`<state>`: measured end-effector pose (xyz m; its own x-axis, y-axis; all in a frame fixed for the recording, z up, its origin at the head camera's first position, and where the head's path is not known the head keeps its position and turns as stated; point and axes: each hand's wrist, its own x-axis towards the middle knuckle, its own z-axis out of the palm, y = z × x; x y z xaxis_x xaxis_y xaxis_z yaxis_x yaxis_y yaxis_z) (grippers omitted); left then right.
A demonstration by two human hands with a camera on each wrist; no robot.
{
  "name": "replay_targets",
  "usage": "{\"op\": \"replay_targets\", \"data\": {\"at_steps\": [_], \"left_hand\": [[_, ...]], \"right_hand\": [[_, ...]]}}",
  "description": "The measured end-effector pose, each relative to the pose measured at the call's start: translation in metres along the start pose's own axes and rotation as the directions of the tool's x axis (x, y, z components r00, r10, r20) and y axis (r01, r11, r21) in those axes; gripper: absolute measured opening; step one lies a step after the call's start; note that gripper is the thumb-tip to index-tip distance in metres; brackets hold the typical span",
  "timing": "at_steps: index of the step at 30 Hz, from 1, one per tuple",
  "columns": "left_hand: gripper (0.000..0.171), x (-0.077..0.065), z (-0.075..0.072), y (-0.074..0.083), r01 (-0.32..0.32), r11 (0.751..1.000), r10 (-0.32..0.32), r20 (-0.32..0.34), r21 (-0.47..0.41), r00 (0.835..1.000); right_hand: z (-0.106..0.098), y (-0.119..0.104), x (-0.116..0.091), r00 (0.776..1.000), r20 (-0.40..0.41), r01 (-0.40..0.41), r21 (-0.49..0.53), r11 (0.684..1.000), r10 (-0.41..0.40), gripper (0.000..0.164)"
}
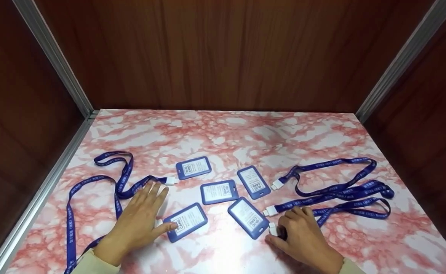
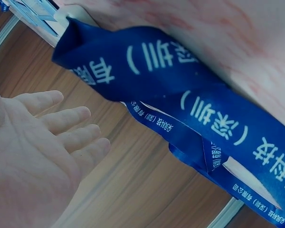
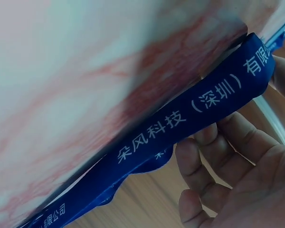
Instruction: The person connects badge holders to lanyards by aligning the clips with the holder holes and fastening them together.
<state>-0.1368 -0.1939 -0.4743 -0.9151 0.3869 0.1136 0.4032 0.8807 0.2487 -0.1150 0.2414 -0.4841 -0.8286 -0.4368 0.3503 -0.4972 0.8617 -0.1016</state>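
Observation:
My left hand [image 1: 141, 217] is spread over the left side, its fingers straight in the left wrist view beside a blue lanyard [image 2: 147, 61]. Its thumb reaches over the corner of a blue badge holder [image 1: 192, 219]; whether it touches is unclear. A white clip [image 1: 158, 223] shows partly behind this hand. My right hand [image 1: 302, 236] pinches a blue lanyard [image 3: 175, 116] near its white clip [image 1: 272, 229], fingers curled. That clip lies by the slotted end of another badge holder [image 1: 247, 217]. Part of the strap is hidden under the right hand.
More blue badge holders [image 1: 219, 192] lie mid-table, each with a white card. Another lanyard's clip [image 1: 171, 180] is near the far left holder [image 1: 193, 168]. Two more lanyards [image 1: 333, 163] are looped at right. Wooden panels [image 1: 223, 57] enclose the marbled table [image 1: 226, 129].

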Motion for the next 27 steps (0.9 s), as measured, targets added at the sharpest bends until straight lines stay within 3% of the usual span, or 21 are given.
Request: {"op": "replay_targets", "data": {"at_steps": [8,23,27], "left_hand": [[0.097,-0.001,0.002,0.001,-0.01,1.0,0.01,0.003,0.002,1.0],[0.097,0.003,0.006,0.012,-0.05,0.999,0.05,0.031,-0.003,0.998],[0.096,0.006,0.006,0.019,-0.06,0.998,0.061,0.051,-0.006,0.997]], "right_hand": [[0.001,-0.001,-0.001,1.0,0.008,0.007,-0.037,0.999,-0.006,0.051],[0.003,0.0,-0.003,0.988,-0.138,0.066,0.013,0.998,-0.063,0.037],[0.003,0.001,-0.004,0.99,-0.133,0.06,0.038,0.997,-0.054,0.036]]}}
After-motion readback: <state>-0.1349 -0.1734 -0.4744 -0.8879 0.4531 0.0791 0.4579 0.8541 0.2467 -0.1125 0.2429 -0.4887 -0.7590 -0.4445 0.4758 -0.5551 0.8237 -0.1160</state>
